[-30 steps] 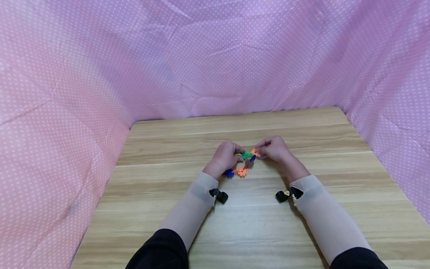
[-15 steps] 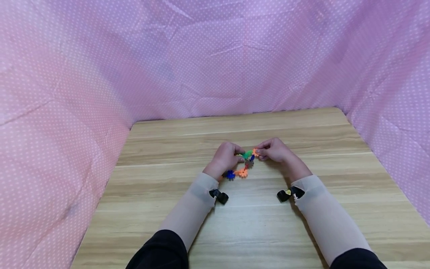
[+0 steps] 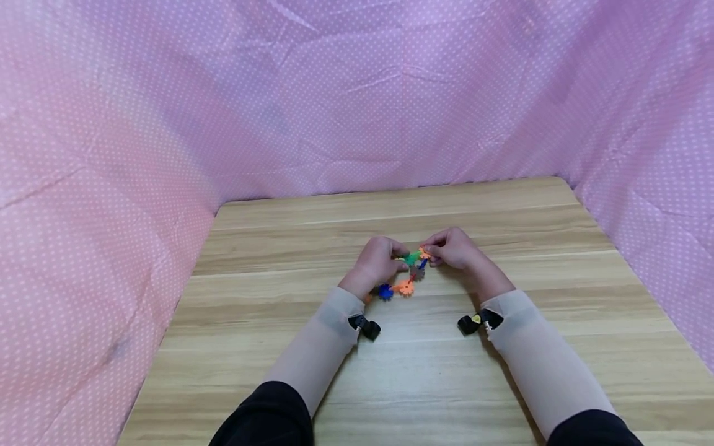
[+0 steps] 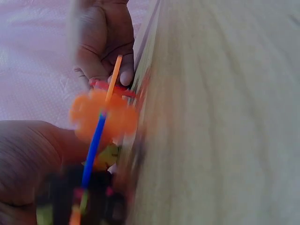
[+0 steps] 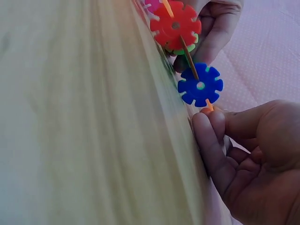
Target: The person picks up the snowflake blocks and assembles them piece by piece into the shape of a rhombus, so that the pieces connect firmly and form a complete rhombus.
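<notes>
A chain of notched plastic discs, slotted into one another, curves between the two hands in the head view. My left hand [image 3: 375, 265] holds the chain at the green disc [image 3: 411, 259], between thumb and fingers. On the other side my right hand [image 3: 456, 248] pinches the orange disc [image 3: 424, 253], mostly hidden by fingers in the right wrist view. A blue disc [image 5: 200, 85] and a red-looking disc [image 5: 164, 26] show beyond those fingertips. Below hang a grey disc [image 3: 418, 273], a second orange disc [image 3: 406, 287] and a dark blue disc [image 3: 385, 292]; the left wrist hides the tail.
The wooden table [image 3: 424, 371] reaches out in front and to both sides. Pink dotted cloth [image 3: 346, 111] hangs behind it and at its left and right. Black wrist cameras [image 3: 369, 329] are strapped over the pale sleeves.
The left hand and the hanging part of the chain have shifted slightly to the right. Both hands keep their hold, and the right hand has barely moved.
</notes>
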### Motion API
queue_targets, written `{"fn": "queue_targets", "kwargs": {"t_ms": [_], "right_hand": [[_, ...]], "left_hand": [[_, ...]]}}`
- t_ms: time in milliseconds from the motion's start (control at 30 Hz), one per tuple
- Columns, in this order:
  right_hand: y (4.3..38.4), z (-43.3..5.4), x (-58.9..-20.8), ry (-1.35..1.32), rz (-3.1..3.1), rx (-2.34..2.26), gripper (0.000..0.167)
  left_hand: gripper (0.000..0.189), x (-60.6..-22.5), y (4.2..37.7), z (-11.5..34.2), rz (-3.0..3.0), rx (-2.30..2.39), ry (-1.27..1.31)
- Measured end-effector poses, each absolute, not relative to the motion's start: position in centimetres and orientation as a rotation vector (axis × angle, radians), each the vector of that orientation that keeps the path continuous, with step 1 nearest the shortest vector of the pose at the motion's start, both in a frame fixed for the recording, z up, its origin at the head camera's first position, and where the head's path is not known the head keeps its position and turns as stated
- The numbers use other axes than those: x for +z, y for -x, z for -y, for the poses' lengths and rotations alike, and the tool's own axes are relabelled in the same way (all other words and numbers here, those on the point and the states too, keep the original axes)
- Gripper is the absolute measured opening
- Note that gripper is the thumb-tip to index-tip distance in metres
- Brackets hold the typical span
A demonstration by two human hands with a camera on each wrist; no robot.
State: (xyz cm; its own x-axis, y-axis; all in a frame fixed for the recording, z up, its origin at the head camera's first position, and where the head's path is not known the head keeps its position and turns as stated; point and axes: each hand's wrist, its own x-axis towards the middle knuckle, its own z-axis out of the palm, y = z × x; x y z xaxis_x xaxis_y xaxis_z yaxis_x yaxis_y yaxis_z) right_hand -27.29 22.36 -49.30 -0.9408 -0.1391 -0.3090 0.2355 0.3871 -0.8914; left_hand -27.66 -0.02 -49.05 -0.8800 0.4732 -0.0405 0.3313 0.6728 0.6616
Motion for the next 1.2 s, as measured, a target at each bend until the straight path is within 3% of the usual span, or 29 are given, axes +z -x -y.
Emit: {"fn": "queue_targets", "kwargs": {"t_ms": [367,600,900,1200], "right_hand": [[26.6,-22.6,-47.7,0.045,-2.427,-1.342,0.026],[26.5,-22.2,-47.8,0.087,-2.41,-1.296,0.018],[26.4,-21.9,-48.1,0.122,-2.39,-1.345,0.015],[26.3,-21.4,-48.3,0.246,-2.391,-1.329,0.011]], "left_hand": [[0.028,-48.7,27.6,0.2,-2.786,0.858,-0.585],[0.033,-48.4,27.4,0.5,-2.734,0.94,-0.566],[0.014,-48.3,28.2,1.4,-2.641,1.159,-0.503],[0.029,-48.8,28.7,1.4,-2.598,1.187,-0.524]]}}
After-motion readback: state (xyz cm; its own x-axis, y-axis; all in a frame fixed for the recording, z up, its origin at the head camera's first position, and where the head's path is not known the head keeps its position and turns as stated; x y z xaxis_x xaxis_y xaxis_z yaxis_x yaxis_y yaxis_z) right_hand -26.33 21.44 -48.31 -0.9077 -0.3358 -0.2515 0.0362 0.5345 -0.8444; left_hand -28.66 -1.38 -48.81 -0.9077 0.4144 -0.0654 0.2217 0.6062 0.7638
